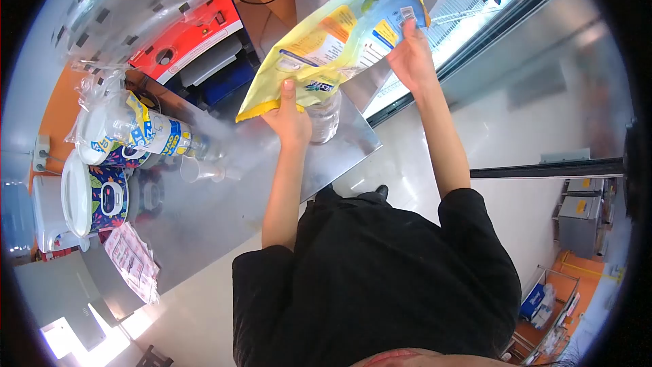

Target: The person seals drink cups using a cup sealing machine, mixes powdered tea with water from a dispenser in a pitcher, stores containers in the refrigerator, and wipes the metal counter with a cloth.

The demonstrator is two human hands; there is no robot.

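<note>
A large yellow and light-blue drink-mix pouch (339,37) is stretched between my two hands, with its printed back and barcode facing me. My left hand (291,115) grips the lower left end, thumb on top. At the upper right end, my right hand (412,61) pinches the blue part near the barcode. Just behind the left end of the pouch, a clear plastic container (326,120) stands on the steel counter (224,221), partly hidden by the pouch and my hand.
Patterned pots with white lids (80,191) line the counter's left side, beside a plastic-wrapped jar (170,134) and clear cups (197,170). Pink printed papers (134,261) lie at its edge. A red machine (187,34) stands behind. A lit fridge (468,0) is at upper right.
</note>
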